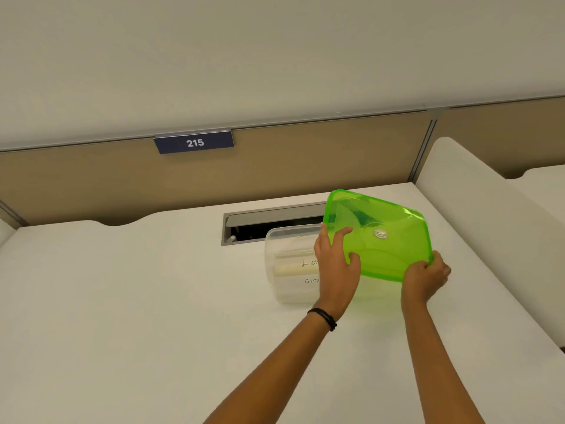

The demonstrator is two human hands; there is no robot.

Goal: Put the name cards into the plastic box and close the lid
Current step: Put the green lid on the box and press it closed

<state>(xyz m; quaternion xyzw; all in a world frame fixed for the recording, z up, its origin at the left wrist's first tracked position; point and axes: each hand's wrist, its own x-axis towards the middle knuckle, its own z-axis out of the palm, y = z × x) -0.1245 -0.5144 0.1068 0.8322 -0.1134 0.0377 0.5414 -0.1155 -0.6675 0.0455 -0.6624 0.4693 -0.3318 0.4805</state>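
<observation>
A clear plastic box (276, 286) sits on the white desk (122, 301), its right part hidden behind my hands and the lid. White name cards (298, 266) with handwriting lie inside it. A translucent green lid (388, 240) is held tilted in the air, above and to the right of the box. My left hand (336, 267) grips the lid's left edge and my right hand (425, 278) grips its near right corner.
A grey cable hatch (244, 224) stands open in the desk just behind the box. A tan partition carries a blue sign (194, 142) reading 215. A white divider (477, 209) rises along the desk's right side.
</observation>
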